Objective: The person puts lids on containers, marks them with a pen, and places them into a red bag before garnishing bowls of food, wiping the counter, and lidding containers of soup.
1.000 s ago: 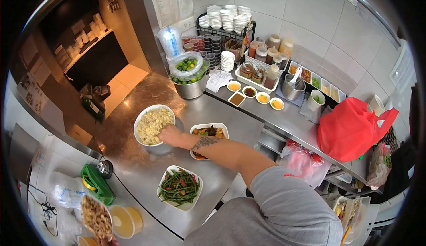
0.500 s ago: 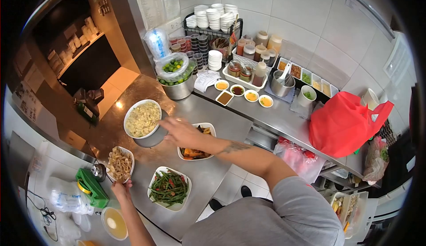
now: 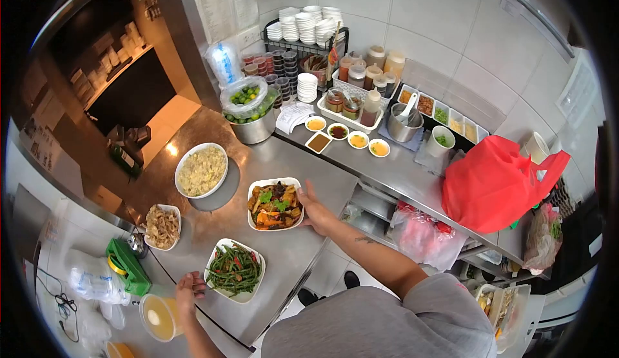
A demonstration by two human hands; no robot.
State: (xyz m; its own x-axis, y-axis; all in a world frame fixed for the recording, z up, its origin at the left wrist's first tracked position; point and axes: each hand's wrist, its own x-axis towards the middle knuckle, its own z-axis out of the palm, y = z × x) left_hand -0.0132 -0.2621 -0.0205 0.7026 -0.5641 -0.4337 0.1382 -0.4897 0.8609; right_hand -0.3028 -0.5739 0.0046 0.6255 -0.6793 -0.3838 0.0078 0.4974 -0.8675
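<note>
R hand (image 3: 313, 208) open, fingers spread along the right side of the mixed-veg dish (image 3: 258, 186), at or against its rim; thumb position unclear; dish upright on the steel counter (image 3: 293, 163), up-left of the green-bean dish (image 3: 244, 298), not touching it; L hand (image 3: 187, 288) just beside the bean dish's left edge, fingers loosely curled; can't tell if it touches the rim or pinches anything; both dishes prob. rigid, moderately heavy w/ food piled near the rim, maybe breakable; veg looks soft & glossy, so sauce could slop or slick the edge if tipped; best hold approx. opposite sides, under the rim, fingertips clear of food, kept level.
</note>
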